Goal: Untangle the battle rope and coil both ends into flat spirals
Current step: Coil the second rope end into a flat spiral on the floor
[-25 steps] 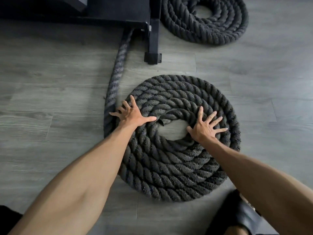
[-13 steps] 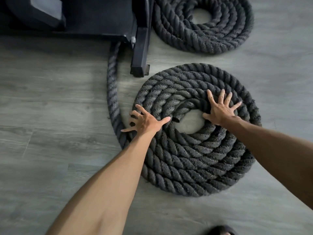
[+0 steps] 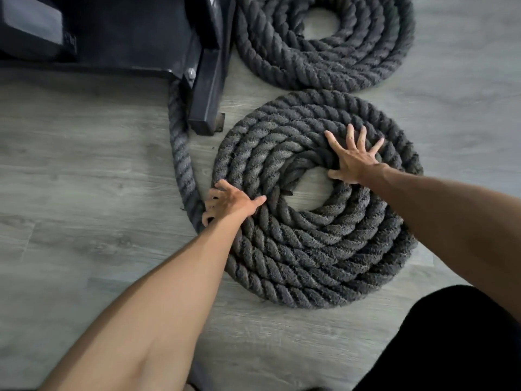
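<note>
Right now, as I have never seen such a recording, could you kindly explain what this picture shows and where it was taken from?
There is no machine here: a person works with bare hands, and the one picture comes from a camera worn on the head, looking down. So the two arms reaching in are the wearer's own. The left hand presses on the left edge of the near rope coil, and the right hand lies flat, fingers spread, beside its open middle. Neither hand grips anything. A second coil lies further away on the grey wooden floor. A loose stretch of rope runs from the near coil up under a black metal frame.
</note>
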Action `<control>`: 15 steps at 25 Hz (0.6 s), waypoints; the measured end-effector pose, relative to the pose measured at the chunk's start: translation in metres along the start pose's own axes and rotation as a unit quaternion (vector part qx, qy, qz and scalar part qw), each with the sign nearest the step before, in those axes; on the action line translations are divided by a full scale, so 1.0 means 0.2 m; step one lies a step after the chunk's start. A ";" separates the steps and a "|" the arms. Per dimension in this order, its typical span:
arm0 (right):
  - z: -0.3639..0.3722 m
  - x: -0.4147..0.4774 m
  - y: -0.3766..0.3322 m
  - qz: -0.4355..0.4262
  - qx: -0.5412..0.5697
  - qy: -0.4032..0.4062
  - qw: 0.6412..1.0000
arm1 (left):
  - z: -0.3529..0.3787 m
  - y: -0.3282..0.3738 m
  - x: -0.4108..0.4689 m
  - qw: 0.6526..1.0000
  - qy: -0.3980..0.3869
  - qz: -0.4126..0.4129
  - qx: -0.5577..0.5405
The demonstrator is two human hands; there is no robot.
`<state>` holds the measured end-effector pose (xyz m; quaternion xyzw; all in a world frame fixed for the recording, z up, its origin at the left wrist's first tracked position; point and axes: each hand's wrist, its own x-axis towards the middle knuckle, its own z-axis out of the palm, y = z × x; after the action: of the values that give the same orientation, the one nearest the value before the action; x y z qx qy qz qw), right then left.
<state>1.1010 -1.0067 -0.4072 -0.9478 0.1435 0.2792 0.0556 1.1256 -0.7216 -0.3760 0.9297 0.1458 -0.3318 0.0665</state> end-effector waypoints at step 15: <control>0.17 -0.36 -0.11 0.292 0.213 -0.057 0.930 | -0.08 0.43 0.25 0.932 0.027 0.334 0.141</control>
<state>1.0328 -0.9618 -0.3959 -0.8121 0.4671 0.2996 0.1807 1.1987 -0.7882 -0.3933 0.9331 -0.2194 -0.2822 0.0380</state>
